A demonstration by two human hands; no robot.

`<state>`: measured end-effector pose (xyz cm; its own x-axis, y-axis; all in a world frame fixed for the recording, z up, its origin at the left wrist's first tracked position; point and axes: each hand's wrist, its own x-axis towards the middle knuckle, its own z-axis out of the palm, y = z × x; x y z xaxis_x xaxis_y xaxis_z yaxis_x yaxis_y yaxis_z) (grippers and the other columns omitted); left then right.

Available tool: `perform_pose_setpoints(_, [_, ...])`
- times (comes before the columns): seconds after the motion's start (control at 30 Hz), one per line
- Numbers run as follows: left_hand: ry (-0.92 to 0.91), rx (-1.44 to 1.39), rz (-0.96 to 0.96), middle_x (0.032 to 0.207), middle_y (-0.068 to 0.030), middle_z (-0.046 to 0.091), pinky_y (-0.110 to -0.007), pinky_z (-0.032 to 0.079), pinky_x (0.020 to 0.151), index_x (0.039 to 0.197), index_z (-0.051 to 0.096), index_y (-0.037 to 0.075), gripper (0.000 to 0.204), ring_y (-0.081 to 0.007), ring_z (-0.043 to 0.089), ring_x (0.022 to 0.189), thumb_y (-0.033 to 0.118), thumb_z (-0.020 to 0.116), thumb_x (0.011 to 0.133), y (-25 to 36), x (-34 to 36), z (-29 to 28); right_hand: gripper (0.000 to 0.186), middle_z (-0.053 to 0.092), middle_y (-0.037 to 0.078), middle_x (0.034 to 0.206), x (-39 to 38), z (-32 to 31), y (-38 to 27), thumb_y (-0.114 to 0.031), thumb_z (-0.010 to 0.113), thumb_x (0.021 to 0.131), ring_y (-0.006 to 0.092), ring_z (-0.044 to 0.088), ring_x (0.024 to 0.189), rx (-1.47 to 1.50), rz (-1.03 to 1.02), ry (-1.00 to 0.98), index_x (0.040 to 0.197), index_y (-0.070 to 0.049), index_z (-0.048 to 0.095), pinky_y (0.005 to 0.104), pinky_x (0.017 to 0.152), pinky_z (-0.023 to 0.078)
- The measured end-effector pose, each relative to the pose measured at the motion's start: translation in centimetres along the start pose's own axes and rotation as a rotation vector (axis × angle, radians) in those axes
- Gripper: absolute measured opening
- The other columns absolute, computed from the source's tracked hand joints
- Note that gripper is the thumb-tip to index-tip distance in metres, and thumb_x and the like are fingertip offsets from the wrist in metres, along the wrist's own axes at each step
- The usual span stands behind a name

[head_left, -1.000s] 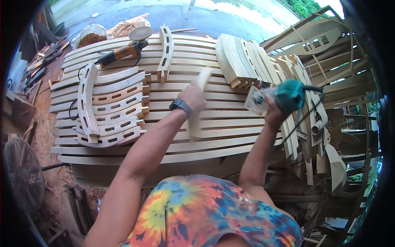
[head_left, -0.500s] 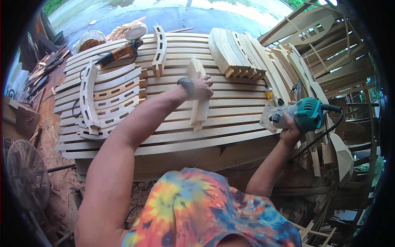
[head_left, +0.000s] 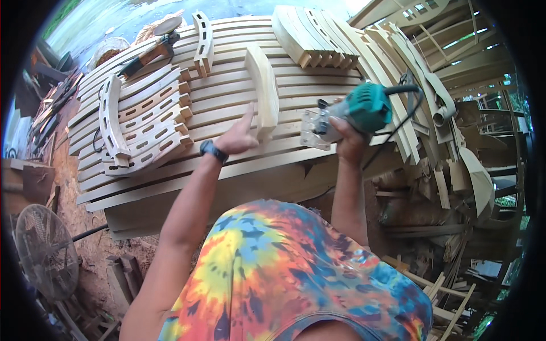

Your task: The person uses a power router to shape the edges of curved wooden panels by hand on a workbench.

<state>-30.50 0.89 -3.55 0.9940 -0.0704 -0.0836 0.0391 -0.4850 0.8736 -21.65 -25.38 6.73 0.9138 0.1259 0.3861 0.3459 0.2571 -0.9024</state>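
Observation:
A curved, pale wooden piece point(head_left: 263, 85) stands on edge across the slatted table point(head_left: 222, 108), its smooth face showing. Beside its near end is my left hand point(head_left: 236, 138), fingers stretched out and spread, a dark watch on the wrist. The hand holds nothing; whether its fingertips touch the wood I cannot tell. My right hand point(head_left: 351, 141) grips a teal trim router point(head_left: 368, 107) by its lower body. The router is tilted on its side, its clear base plate point(head_left: 311, 129) facing left toward the curved piece, and a dark cord loops from its rear end.
Slotted curved pieces point(head_left: 151, 122) lie in a row at the left, another slotted one across them. An angle grinder point(head_left: 149, 54) rests at the far left. Several curved blanks point(head_left: 313, 40) sit together at the back. A fan point(head_left: 46, 250) stands lower left; timber point(head_left: 424, 102) leans at the right.
My left hand has let go of the curved piece's middle and drawn back to its near end. My right hand has brought the router leftward, closer to the piece. The whole view has shifted.

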Motion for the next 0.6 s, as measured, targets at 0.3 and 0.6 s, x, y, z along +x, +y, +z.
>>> perform_pose_setpoints(0.3, [0.511, 0.501, 0.047, 0.148, -0.0321, 0.048, -0.063, 0.02, 0.121, 0.154, 0.027, -0.009, 0.083, -0.0432, 0.046, 0.141, 0.039, 0.065, 0.098, -2.6, -1.6, 9.0, 0.025, 0.072, 0.004, 0.094, -1.4, 4.9, 3.9, -0.021, 0.093, 0.064, 0.0267, 0.069, 0.09, -0.223, -0.222, -0.126, 0.083, -0.014, 0.078, 0.043, 0.084, 0.053])
perform_pose_setpoints(0.6, [0.432, 0.485, 0.037, 0.143, -0.0319, 0.053, -0.064, 0.026, 0.118, 0.148, 0.035, -0.011, 0.072, -0.0416, 0.049, 0.138, 0.04, 0.057, 0.102, -1.4, -2.2, 8.1, 0.027, 0.073, 0.003, 0.083, -1.5, 7.0, 3.5, -0.018, 0.09, 0.067, 0.0197, 0.069, 0.075, -0.238, -0.142, -0.153, 0.083, -0.006, 0.073, 0.037, 0.078, 0.055])
